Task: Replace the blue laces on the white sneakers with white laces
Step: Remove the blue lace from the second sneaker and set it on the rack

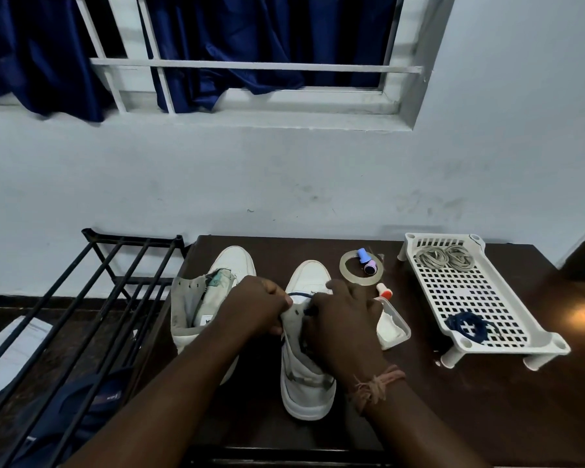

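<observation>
R sneaker [306, 376] flap is being pinched by L hand [257, 307]; blue lace [307, 310] is being gripped by R hand [343, 319]. Glue bottle [390, 319] and tape roll [361, 267] are lying just R of grip; tray [480, 292] further R, open tabletop [470, 400] nearer.

Two sneakers [213, 298] [306, 359], one tray [480, 298], two hands [255, 307] [343, 319].

Nothing legible is showing anywhere. The left sneaker [206, 298] is carrying a small dark mark on its tongue tag, too blurred to read. The dark cloth [92, 400] under the rack is showing a faint logo, also unreadable.
</observation>
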